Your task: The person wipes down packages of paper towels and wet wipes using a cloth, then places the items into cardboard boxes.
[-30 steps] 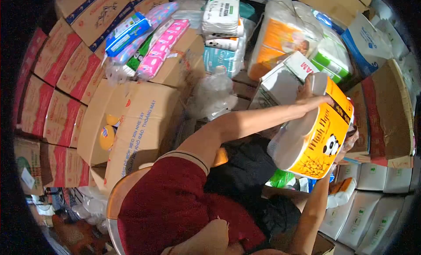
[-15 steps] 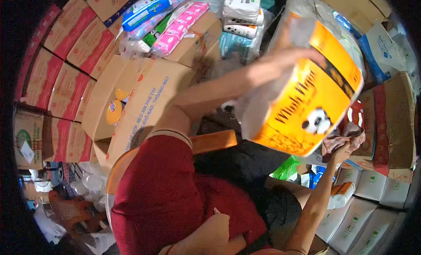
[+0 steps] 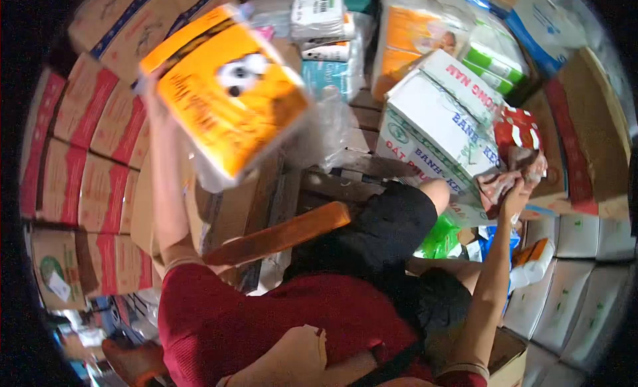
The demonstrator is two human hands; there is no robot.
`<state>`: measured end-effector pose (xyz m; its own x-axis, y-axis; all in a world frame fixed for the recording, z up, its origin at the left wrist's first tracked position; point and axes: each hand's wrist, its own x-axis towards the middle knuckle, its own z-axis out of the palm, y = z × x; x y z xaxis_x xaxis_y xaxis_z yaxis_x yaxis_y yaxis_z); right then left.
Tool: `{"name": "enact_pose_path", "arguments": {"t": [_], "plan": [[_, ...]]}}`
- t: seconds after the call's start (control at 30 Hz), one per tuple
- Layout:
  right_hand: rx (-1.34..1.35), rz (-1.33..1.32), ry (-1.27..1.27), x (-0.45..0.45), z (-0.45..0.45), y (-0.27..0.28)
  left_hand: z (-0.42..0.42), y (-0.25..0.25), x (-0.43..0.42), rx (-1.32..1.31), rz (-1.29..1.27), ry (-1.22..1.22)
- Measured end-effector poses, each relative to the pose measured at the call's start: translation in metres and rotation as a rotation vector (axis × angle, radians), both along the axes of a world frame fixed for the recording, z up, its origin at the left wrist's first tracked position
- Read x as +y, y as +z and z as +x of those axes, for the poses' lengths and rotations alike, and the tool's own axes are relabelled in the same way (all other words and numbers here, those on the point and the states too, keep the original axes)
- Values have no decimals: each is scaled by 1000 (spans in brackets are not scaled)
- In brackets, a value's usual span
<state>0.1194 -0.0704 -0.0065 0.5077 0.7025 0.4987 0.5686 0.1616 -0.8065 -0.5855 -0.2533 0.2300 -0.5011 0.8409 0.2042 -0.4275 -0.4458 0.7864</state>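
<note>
The orange pack with a panda print (image 3: 229,98) is up at the left, tilted, with my left hand (image 3: 154,88) gripping its left edge. Part of that hand blurs against the pack. Below and behind the pack is a partly covered open carton (image 3: 226,211). My right hand (image 3: 516,195) is closed on a crumpled pinkish-brown cloth (image 3: 495,187) at the right. That cloth lies against the right side of a white carton with red and green lettering (image 3: 442,121), beside a red patterned item (image 3: 518,131).
Stacked cartons (image 3: 96,154) line the left. Wrapped packs (image 3: 319,18) stand at the back centre, diaper packs (image 3: 412,41) right of them. White boxes (image 3: 558,287) fill the lower right. A wooden strip (image 3: 286,234) lies near my lap (image 3: 359,241).
The orange pack has swung from the right across to the upper left in my left hand. The white carton is now uncovered. My right hand stays at the right with the cloth.
</note>
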Motion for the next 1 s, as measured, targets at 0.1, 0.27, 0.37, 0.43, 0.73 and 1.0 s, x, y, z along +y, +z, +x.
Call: {"name": "enact_pose_path", "arguments": {"t": [0.1,0.27,0.37,0.43,0.73,1.0], "plan": [[113,-44,56,-5,-6,7,-77,-7,-26,68,-47,94],[23,9,8,4,6,-8,-113,-14,-52,-3,-93,473],[46,-9,38,9,14,-17,-147,-27,-69,41,-106,524],[74,-133,7,-4,0,4,-154,-29,-88,83,-95,442],[-88,17,15,3,7,-12,-132,-90,-109,55,-127,540],[-86,-6,42,3,4,-11,-119,-119,-138,70,-106,458]]}}
